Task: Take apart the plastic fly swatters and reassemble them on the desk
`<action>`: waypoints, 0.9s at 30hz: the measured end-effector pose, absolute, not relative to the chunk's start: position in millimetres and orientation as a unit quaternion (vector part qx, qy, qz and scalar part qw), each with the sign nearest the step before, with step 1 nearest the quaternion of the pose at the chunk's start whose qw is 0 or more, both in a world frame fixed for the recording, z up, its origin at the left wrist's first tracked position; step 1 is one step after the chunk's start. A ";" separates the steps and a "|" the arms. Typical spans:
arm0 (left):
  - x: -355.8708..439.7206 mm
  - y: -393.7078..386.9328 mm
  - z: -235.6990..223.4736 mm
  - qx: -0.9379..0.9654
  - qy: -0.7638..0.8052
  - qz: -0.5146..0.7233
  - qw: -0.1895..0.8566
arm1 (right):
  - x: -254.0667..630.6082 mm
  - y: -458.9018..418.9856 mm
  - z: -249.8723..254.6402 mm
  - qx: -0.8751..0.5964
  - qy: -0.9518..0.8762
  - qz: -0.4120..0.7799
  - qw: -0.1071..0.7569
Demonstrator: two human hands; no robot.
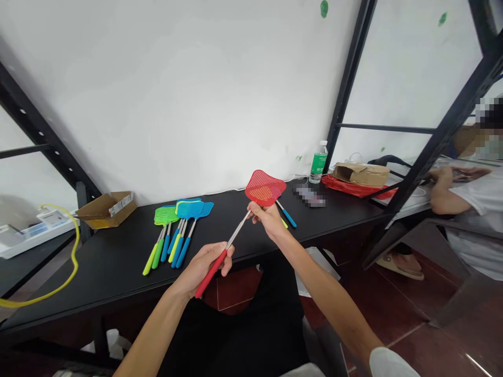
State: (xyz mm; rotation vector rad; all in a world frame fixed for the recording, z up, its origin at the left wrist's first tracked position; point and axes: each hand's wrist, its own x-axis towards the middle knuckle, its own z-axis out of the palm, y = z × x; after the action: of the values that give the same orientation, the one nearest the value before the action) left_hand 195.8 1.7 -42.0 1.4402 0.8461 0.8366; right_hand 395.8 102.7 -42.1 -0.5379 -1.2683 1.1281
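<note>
A red fly swatter (264, 187) with a perforated head and a metal shaft is held at a slant above the table's front edge. My left hand (208, 263) is closed around it where the red handle meets the shaft. Near the base of the head, my right hand (264, 215) pinches the upper shaft. Behind the red head, partly hidden by it and my right hand, lie swatters with blue and yellow-green handles (288, 215). To the left, several blue swatters (192, 209) and green swatters (165, 215) overlap on the table, handles toward me.
On the black table (113, 262) stand an open cardboard box (104, 212) and a water bottle (318, 162). A yellow cable (74, 256) curves at left. A cardboard package (359, 174) rests on red plastic (341, 186). Beyond the rack post (428, 152) another person (467, 204) sits.
</note>
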 end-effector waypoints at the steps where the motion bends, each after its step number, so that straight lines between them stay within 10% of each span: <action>1: 194.8 2.3 -41.9 0.633 0.376 0.353 0.577 | 399.4 105.0 -41.6 -0.243 -0.551 0.487 0.632; 11: 168.7 -1.3 -19.5 0.808 0.465 0.242 0.270 | 444.4 134.0 -42.3 -0.343 -0.480 0.442 0.676; 27: 145.0 -0.8 -14.9 0.747 0.602 0.273 0.062 | 381.8 89.2 -48.7 -0.255 -0.507 0.585 0.579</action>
State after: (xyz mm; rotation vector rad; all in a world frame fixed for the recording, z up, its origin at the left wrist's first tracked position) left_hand 145.0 -0.8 -14.9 2.2601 1.8215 0.8259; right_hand 381.8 89.2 -48.7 -0.5961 -1.1866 1.3692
